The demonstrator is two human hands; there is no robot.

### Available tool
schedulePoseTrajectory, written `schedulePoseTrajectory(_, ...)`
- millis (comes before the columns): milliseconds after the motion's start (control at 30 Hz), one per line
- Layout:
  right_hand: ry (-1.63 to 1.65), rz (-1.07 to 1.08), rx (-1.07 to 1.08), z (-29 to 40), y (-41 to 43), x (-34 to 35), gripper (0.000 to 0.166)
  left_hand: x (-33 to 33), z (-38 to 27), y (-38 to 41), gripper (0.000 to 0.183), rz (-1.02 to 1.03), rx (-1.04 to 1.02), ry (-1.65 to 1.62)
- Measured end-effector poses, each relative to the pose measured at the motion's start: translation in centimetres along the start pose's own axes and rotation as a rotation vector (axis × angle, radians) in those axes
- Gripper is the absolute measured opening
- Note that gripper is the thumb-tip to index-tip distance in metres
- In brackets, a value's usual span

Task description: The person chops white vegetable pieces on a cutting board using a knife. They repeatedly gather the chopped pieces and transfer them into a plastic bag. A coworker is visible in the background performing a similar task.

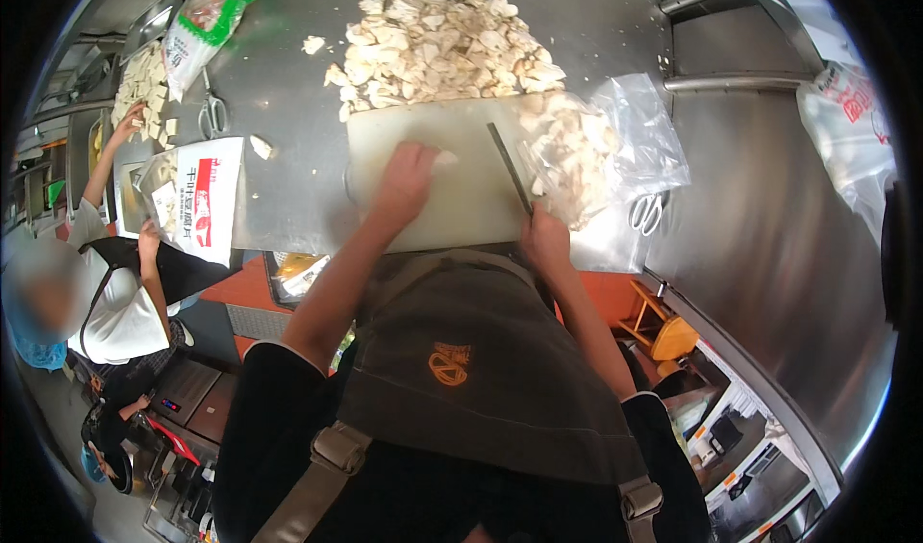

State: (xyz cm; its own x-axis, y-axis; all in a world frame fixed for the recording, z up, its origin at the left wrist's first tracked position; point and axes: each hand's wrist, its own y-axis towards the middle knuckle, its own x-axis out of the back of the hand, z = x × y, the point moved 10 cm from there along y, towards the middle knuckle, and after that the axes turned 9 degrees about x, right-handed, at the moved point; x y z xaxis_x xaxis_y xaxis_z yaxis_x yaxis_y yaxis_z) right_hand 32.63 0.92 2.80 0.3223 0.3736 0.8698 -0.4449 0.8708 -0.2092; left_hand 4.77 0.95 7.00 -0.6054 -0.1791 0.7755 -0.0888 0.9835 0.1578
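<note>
My left hand (409, 186) pinches a pale piece of mushroom (446, 158) above the white cutting board (469, 215). In my right hand (546, 236) is the handle of a knife (509, 162), its dark blade seen nearly edge-on and pointing away from me over the board's right part. Beyond the board's far edge lies a large heap of cut mushroom pieces (440, 45). On the right, a clear plastic bag (638, 128) lies with more pale mushrooms (577, 153) in and under its film, partly overlapping the board.
White-handled scissors (646, 213) lie right of the bag. Grey-handled scissors (213, 116), a green-and-white bag (205, 27) and a printed white bag (209, 197) lie to the left. There a co-worker's hand (131, 119) touches pale cut blocks (144, 81). A metal wall (757, 204) stands right.
</note>
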Motion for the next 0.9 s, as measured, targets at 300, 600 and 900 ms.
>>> schedulePoseTrajectory(300,0.039,-0.073,0.082,1.4,0.8,0.6,0.02,-1.5,-6.1,-3.5,0.052,0.101,-0.061,-0.003)
schedulePoseTrajectory(600,0.016,0.022,0.181,4.7,0.7,1.9,0.015,-4.3,-4.4,-3.4,0.041,0.15,0.025,0.039)
schedulePoseTrajectory(900,-0.091,0.107,0.272,8.2,0.9,1.2,0.013,-7.1,-2.7,-3.0,0.039,0.379,0.103,-0.006)
